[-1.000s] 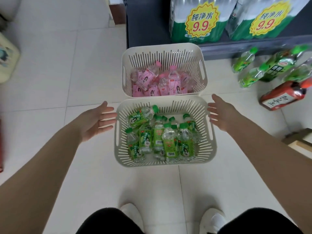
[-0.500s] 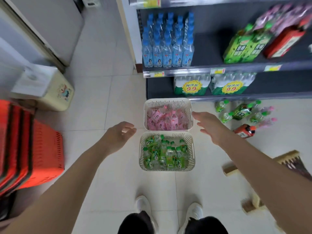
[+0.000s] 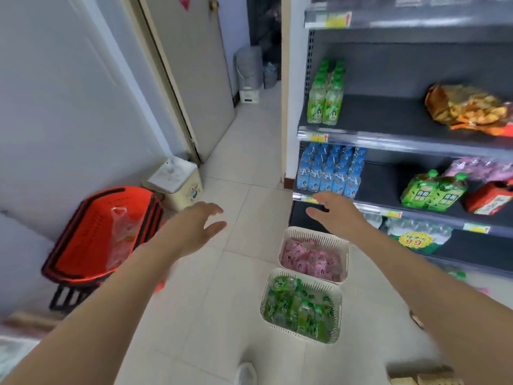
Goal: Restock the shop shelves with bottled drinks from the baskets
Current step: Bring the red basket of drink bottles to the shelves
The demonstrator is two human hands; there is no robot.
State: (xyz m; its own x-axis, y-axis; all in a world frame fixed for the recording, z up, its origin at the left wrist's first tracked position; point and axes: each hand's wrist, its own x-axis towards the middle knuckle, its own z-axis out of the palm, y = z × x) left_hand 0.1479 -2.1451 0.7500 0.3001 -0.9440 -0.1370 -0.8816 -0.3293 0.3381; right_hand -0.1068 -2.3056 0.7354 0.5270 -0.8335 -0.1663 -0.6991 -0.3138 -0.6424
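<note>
Two white slotted baskets stand on the tiled floor before the shelves. The near basket (image 3: pixel 337 301) holds several green-capped bottles (image 3: pixel 299 307). The far basket (image 3: pixel 313 234) holds several pink bottles (image 3: pixel 311 259). My left hand (image 3: pixel 197 226) hovers over the floor left of the baskets, fingers spread, holding nothing. My right hand (image 3: pixel 337 212) is raised above the pink basket, in front of the shelf edge below the blue-capped bottles (image 3: pixel 330 173), also holding nothing. A few green bottles (image 3: pixel 324 98) stand on the shelf above.
Stacked red shopping baskets (image 3: pixel 102 232) sit at the left by the wall, with a small cream bin (image 3: pixel 177 182) behind them. Green drink packs (image 3: pixel 433 193), a red pack (image 3: pixel 488 198) and snack bags (image 3: pixel 469 109) occupy the shelves. Water multipacks (image 3: pixel 413 237) fill the lower shelf.
My view has risen and swung left, so the baskets now lie lower right. Both hands have lifted away from the green basket's sides and are held higher, still holding nothing.
</note>
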